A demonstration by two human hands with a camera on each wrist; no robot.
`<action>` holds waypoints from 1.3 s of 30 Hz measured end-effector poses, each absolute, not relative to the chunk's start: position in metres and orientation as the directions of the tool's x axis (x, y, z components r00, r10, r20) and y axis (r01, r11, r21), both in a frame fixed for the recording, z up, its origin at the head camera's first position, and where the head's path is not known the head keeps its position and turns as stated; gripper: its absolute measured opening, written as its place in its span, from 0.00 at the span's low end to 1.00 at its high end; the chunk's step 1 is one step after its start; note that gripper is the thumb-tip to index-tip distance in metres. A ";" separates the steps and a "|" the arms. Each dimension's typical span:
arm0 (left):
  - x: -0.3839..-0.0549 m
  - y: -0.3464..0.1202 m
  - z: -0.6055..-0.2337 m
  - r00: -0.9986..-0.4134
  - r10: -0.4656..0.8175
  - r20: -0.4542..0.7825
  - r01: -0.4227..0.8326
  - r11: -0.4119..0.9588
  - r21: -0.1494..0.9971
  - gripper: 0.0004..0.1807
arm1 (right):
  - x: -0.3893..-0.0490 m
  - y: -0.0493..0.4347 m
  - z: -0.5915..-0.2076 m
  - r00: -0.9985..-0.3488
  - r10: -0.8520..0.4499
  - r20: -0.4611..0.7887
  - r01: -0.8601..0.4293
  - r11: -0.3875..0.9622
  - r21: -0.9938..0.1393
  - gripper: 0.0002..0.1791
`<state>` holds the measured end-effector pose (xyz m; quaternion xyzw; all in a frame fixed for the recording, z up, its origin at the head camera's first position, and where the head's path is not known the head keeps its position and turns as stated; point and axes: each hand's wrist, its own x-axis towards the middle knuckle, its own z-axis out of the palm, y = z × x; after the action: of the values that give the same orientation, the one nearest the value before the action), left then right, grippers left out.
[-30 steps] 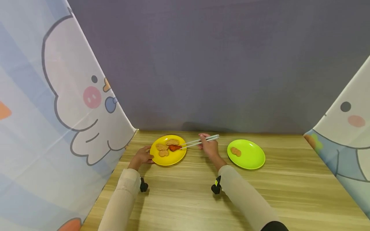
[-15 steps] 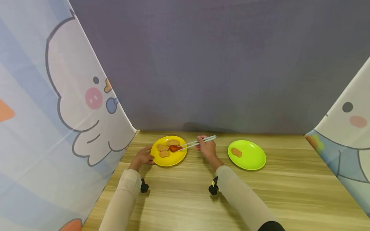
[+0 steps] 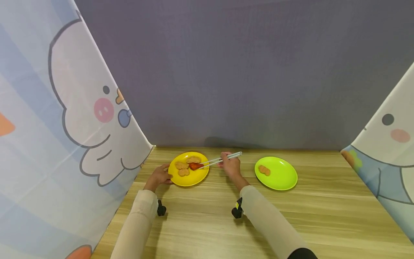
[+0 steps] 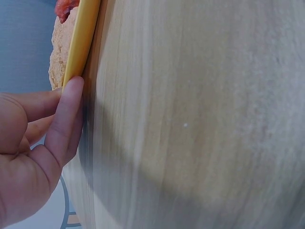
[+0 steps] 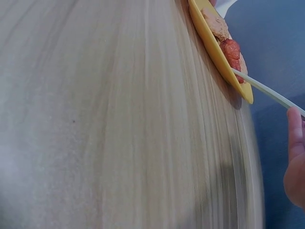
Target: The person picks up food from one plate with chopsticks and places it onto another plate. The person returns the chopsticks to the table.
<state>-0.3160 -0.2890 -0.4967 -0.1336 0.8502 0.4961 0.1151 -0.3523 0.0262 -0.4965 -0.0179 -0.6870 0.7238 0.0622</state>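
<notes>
My left hand (image 3: pixel 159 175) pinches the near-left rim of a yellow plate (image 3: pixel 198 179), a finger below the edge and the thumb at its top in the left wrist view. On that plate lie a red-brown chicken drumstick (image 3: pixel 194 166) and several tan nugget-like pieces (image 3: pixel 184 172). A pair of pale chopsticks (image 3: pixel 215 161) is held in my right hand (image 3: pixel 231 166), to the right of the plate. Their tips reach over the rim to the drumstick's narrow right end, one on each side. Whether they press on it is too small to tell.
A green plate (image 3: pixel 280 177) with one tan peanut-shaped piece (image 3: pixel 264 170) stands to the right of my right hand. Both plates rest on a wood-grain table (image 3: pixel 207 223). A grey cloth wall (image 3: pixel 245 79) rises behind, with printed cloth panels (image 3: pixel 106 151) at the sides.
My right hand and the chopsticks have shifted slightly left, the tips closer about the drumstick's end. The left hand and the plates hold their places.
</notes>
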 end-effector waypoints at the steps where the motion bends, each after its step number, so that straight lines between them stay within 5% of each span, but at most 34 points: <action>1: -0.316 -0.289 -0.497 -0.937 -0.115 -0.329 -0.344 0.468 0.814 0.39 | -0.352 0.026 -0.496 -0.992 0.116 0.055 -0.062 -0.054 -0.997 0.22; 18: -0.317 -0.286 -0.493 -0.940 -0.094 -0.328 -0.334 0.443 0.832 0.39 | -0.354 0.023 -0.498 -0.976 0.210 0.061 -0.094 -0.149 -0.984 0.17; 39: -0.318 -0.289 -0.497 -0.933 -0.112 -0.342 -0.353 0.468 0.810 0.38 | -0.347 0.029 -0.490 -0.984 0.175 0.034 -0.075 -0.234 -0.969 0.14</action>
<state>-0.3184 -0.2895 -0.4969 -0.1370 0.8482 0.4971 0.1211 -0.3470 0.0295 -0.4900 -0.0410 -0.6137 0.7845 0.0798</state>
